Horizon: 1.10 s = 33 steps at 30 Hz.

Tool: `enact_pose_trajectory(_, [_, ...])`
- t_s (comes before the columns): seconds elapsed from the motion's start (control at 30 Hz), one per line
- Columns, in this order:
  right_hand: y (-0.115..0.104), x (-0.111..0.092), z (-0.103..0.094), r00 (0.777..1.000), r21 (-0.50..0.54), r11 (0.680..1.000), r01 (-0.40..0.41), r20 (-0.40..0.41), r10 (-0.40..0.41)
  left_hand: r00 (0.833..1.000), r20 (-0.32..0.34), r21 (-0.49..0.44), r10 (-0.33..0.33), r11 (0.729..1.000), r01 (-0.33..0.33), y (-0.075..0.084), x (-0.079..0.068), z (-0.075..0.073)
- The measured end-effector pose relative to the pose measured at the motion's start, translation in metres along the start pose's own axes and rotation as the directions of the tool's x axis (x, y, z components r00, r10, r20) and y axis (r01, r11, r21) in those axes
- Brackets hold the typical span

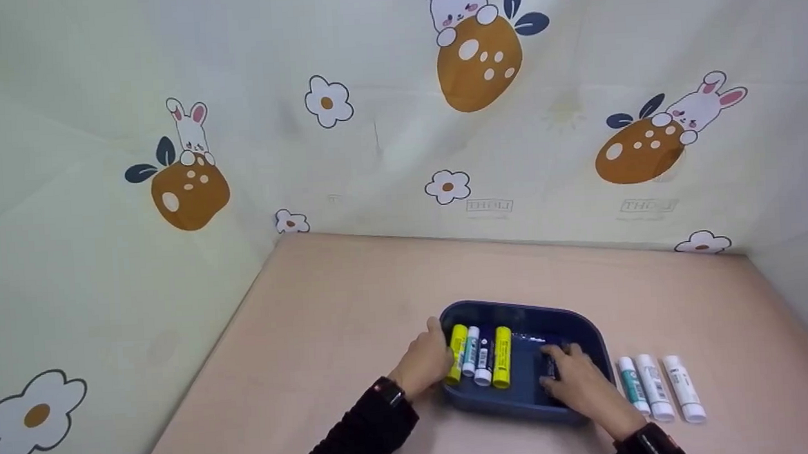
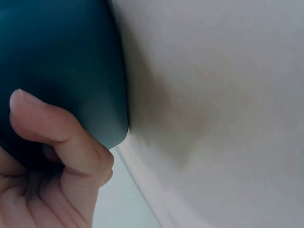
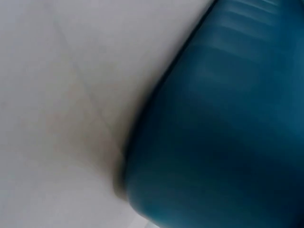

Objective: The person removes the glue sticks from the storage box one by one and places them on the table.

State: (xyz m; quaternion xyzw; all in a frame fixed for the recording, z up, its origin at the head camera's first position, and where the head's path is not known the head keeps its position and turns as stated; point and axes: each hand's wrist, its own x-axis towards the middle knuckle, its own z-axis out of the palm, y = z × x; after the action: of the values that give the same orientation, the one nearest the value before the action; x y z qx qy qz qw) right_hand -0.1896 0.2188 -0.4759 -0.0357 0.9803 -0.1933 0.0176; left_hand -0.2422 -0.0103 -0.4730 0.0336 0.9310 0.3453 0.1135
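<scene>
A dark blue plastic basin (image 1: 524, 404) sits on the table. My left hand (image 1: 425, 361) grips its left rim, and in the left wrist view the thumb (image 2: 52, 121) lies against the blue wall. Within the basin, towards the left, lie two yellow glue sticks (image 1: 501, 357), a teal-and-white glue stick (image 1: 471, 351) and a dark-labelled glue stick (image 1: 484, 362) with a white end. My right hand (image 1: 581, 380) reaches into the right part of the basin and pinches a dark glue stick (image 1: 549, 367), mostly covered by the fingers. The right wrist view holds only the blurred basin wall.
Right of the basin, a teal-and-white glue stick (image 1: 633, 384) and two white glue sticks (image 1: 654, 387) lie side by side on the pink table (image 1: 352, 292). Behind and to the left hangs a pale curtain (image 1: 372, 139) printed with rabbits and flowers.
</scene>
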Motion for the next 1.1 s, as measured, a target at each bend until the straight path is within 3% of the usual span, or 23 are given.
enact_pose_trajectory(0.3, [-0.001,0.000,-0.001,0.999,0.045,0.998,-0.036,0.021,0.035,1.000,-0.007,0.002,-0.012,1.000,0.012,0.001,-0.001,0.000])
enact_pose_trajectory(0.47, [-0.002,-0.001,-0.001,0.999,0.057,0.998,-0.039,0.006,0.039,1.000,-0.015,0.003,0.019,1.000,-0.019,-0.001,-0.001,-0.001])
enact_pose_trajectory(0.63, [-0.003,-0.002,-0.001,0.998,0.081,0.996,-0.029,-0.053,0.033,0.999,-0.017,0.010,0.043,0.999,-0.043,-0.003,0.000,0.000])
enact_pose_trajectory(0.77, [-0.001,-0.002,-0.002,0.992,0.134,0.991,-0.024,-0.116,0.040,1.000,0.004,-0.002,0.008,1.000,-0.008,-0.001,0.001,0.001])
enact_pose_trajectory(1.1, [0.000,-0.011,-0.017,0.972,0.400,0.916,-0.025,-0.203,0.115,1.000,0.025,-0.032,-0.014,0.999,0.015,-0.001,0.001,0.000])
